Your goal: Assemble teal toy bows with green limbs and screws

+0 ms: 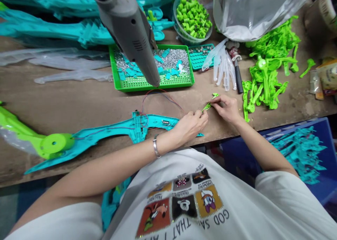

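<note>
Pinching a green part point(206, 106), left hand point(192, 125) and right hand point(225, 108); beyond, tray point(134, 85) of silvery screws point(175, 56), bowl point(185, 39) of green pieces point(193, 17).

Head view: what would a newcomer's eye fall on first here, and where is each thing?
Probably the large grey tool, slanting down from the top edge across the green tray of silvery bits. Next, the long turquoise piece along the table's near side, left of centre. Just right of centre, the right hand pinches a small lime-green part, the left hand at its lower end.
</note>
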A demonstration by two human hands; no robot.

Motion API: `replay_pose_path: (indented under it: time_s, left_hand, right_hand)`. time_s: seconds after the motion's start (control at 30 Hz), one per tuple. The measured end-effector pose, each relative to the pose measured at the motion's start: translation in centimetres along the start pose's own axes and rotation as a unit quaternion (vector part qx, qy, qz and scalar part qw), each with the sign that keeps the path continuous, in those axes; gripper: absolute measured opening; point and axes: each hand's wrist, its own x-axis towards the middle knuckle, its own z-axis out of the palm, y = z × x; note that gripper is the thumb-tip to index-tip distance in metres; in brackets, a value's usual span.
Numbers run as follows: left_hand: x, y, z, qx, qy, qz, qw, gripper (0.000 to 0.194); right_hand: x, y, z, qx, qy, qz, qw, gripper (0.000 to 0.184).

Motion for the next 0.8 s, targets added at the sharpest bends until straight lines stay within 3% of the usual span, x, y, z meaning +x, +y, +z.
replay_pose_path:
  time_s: [0.27,0.53,0.8]
  left_hand:
    - [0.02,-0.01,-0.06,-0.006,-0.004,0.000,1.000,0.034]
    - [0.00,-0.01,0.07,0.016,0.009,0.009,1.000,0.026]
    - [-0.05,-0.15,-0.08,0.007,0.004,0.011,1.000,0.027]
  right_hand:
    - [0.03,-0.44,0.07,-0.003,0.025,0.031,0.999,0.007]
    - [-0.13,0.11,0.06,-0.093,-0.023,-0.074,0.993,0.013]
    - [-0.92,0.05,0.83,-0.164,-0.008,-0.090,0.982,0.012]
